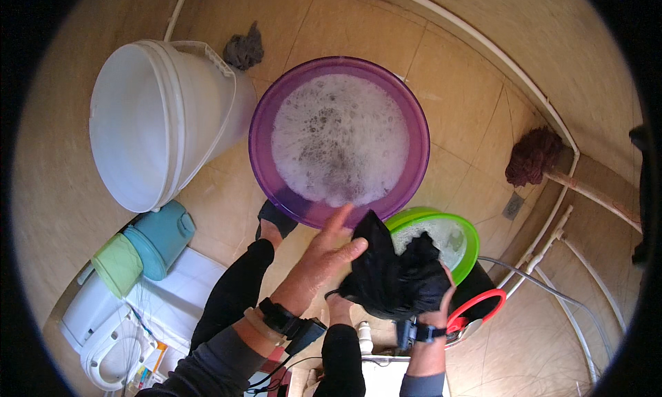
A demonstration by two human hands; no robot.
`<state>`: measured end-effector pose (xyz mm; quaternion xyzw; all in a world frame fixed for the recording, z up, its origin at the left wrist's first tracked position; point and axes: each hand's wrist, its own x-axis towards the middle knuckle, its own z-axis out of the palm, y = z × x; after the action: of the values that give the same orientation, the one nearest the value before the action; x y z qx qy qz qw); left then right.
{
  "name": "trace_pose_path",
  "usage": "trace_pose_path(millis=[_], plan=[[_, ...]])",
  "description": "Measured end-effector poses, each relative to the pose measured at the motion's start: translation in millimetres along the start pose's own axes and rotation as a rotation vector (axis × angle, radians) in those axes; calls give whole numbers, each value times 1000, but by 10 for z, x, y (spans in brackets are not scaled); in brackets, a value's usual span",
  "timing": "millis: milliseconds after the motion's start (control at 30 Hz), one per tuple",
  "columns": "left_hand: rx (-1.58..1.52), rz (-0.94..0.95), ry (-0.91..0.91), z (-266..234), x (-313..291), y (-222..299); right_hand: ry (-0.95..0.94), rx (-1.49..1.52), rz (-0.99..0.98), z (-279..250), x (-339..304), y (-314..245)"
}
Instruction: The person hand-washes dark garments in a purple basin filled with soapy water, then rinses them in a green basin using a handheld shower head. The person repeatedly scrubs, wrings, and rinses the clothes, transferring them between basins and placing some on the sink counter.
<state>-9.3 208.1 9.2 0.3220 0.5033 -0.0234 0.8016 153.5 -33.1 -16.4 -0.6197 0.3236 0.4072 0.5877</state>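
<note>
A wet black cloth hangs bunched between my hands, above the near rim of a green basin with foamy water. My right hand grips the cloth from below on its right side. My left hand lies flat against the cloth's left side, fingers spread and pointing up. Just beyond sits a large purple basin full of soapy, bubbly water.
A big white bucket stands at the left, with a teal container and a green one below it. A white toilet is at bottom left. A mop leans at the right wall. A red ring lies near my right hand.
</note>
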Motion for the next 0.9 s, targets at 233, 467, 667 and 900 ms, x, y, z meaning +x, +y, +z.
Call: trace_pose_path(millis=[233, 467, 667, 900], plan=[[-175, -81, 499, -623, 127, 77, 179, -351, -50, -1122, 375, -183], [-291, -86, 628, -932, 323, -32, 255, -1629, -578, -774, 692, 22], [-344, -29, 558, -1207, 510, -138, -72, -1088, -885, 673, 1264, -245], [-360, -26, 583, -1331, 597, -194, 78, -1057, -937, 1670, 2126, -274]])
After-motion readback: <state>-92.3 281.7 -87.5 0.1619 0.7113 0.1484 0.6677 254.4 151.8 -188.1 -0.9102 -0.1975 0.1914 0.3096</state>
